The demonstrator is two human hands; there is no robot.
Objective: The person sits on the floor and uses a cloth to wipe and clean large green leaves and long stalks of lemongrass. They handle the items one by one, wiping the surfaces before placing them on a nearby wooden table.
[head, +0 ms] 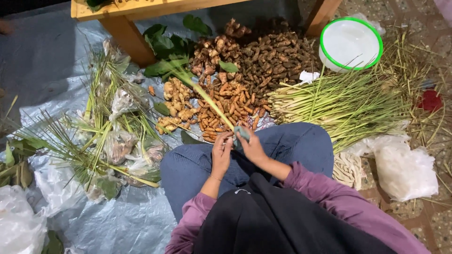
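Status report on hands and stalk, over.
Left hand and right hand both grip lemongrass stalk at its base. Root pile beneath stalk. Nothing blocking.

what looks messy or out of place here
Little stands out. Loose dry stalks lie scattered on the tiled floor to the right, off the sheet. The roots, lemongrass and bagged bundles sit in separate piles. Both hands hold one stalk.

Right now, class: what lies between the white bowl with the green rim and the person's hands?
In the head view, a pile of lemongrass stalks lies between the white bowl and the right hand and left hand, with the person's blue-clad knee nearer the hands.
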